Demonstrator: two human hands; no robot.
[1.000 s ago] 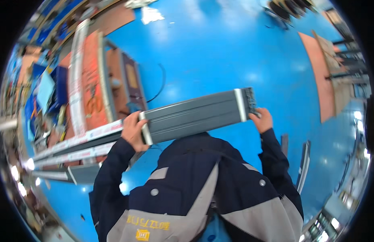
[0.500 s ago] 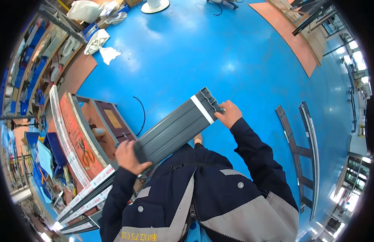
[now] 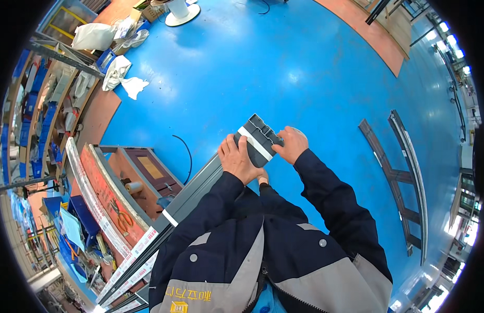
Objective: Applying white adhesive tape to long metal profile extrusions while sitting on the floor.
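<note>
A long bundle of dark grey profiles slants from lower left up to the middle, its hollow, ribbed end facing away. A white band wraps it close to that end, and another white strip crosses it farther down. My left hand lies across the bundle just below the upper band, fingers over the far edge and thumb along the near one. At the end's right corner, my right hand grips the profile with bent fingers; its fingertips are partly hidden.
On the left stands a workbench with a red top, bearing orange-handled pliers. Beyond it are shelves with blue bins. A black cable lies on the blue floor. A dark frame lies at the right.
My left hand has moved up and right along the bundle to near the banded end. The lower white strip has come into sight. My right hand stays at the corner, shifted slightly left.
</note>
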